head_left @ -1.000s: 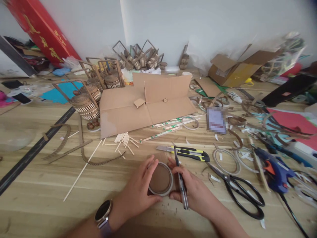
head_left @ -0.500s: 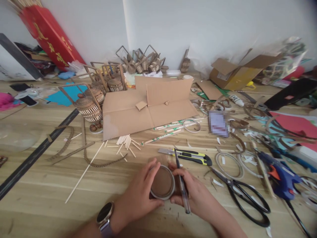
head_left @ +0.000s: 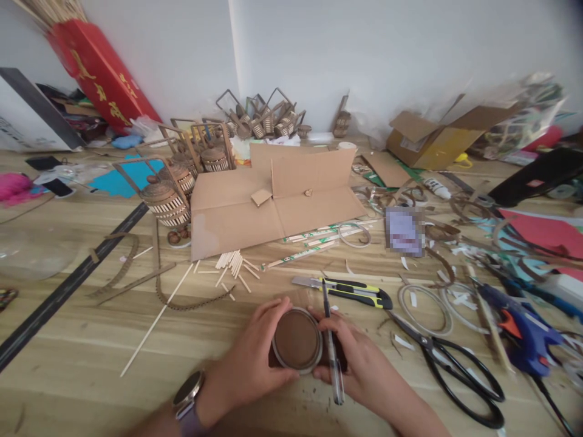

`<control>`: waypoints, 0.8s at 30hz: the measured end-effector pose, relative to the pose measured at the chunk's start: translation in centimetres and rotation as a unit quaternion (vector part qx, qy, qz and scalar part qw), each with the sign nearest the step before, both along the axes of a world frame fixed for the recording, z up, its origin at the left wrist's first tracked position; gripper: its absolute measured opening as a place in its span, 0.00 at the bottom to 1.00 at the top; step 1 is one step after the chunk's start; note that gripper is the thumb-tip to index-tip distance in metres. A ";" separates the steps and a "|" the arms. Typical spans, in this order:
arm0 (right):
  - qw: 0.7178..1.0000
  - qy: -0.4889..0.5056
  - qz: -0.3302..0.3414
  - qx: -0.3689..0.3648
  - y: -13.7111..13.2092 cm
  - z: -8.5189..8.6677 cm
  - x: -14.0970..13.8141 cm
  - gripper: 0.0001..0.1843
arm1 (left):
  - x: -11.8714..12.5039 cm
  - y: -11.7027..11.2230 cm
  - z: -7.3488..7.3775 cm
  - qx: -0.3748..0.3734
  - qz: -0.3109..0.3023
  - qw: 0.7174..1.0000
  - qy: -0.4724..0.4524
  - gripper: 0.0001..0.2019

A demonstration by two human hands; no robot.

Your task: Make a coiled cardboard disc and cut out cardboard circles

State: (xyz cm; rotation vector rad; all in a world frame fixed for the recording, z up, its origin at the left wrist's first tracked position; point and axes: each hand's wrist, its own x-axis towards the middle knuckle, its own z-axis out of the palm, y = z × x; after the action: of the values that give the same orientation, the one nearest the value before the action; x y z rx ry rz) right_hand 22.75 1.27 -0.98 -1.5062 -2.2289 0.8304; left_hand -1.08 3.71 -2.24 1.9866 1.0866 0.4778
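My left hand [head_left: 255, 346], a watch on its wrist, curls round the left side of a grey ring [head_left: 317, 358], its thumb below and fingers above. Brown material [head_left: 297, 337] fills the ring's middle, and a darker brown piece shows partly beneath it, mostly hidden by my hands. My right hand [head_left: 353, 358] steadies the right side with thumb and forefinger while holding a pen [head_left: 333, 352], dark end pointing away from me and clear end towards me. Just beyond the hands lies a yellow-black utility knife [head_left: 350, 288] with its blade out.
Black scissors [head_left: 449, 370] and a blue glue gun [head_left: 521, 325] lie on the right, beside pale hoops [head_left: 426, 308] and paper scraps. Ahead are folded cardboard [head_left: 232, 218], short sticks [head_left: 232, 262] and lidded woven baskets [head_left: 166, 203]. An open carton [head_left: 435, 145] stands at the back right.
The ring has levelled out slightly and sits a little lower in view. Both hands remain around it, with the pen still in the right hand. The whole view has shifted slightly.
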 end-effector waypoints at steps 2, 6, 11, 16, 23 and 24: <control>1.000 0.000 0.000 0.001 -0.1 -0.1 0.1 0.25 | 0.1 0.0 -0.1 -0.003 0.002 1.000 0.004 0.45; 1.000 0.000 0.011 0.018 -0.2 -0.3 0.1 0.24 | 0.2 0.0 -0.1 -0.013 0.005 1.000 0.023 0.47; 0.999 -0.015 0.014 0.032 -0.2 -0.5 -0.1 0.27 | 0.1 -0.1 -0.1 0.010 -0.007 1.000 0.012 0.46; 1.000 -0.022 0.016 0.016 -0.1 -0.6 -0.2 0.28 | 0.0 -0.2 -0.6 0.024 -0.016 0.999 0.018 0.48; 1.000 -0.018 0.002 0.015 -0.1 -0.4 -0.4 0.28 | -0.1 -0.3 -0.7 0.014 -0.011 0.999 0.035 0.49; 1.000 -0.018 0.002 0.017 -0.1 -0.4 -0.4 0.28 | -0.1 -0.4 -0.7 0.015 -0.012 0.999 0.034 0.49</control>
State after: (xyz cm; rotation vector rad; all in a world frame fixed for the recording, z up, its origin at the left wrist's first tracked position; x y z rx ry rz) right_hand 22.32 1.19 -1.40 -1.5126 -2.2611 0.7690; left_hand -1.23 3.35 -2.96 2.0527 1.1019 0.4184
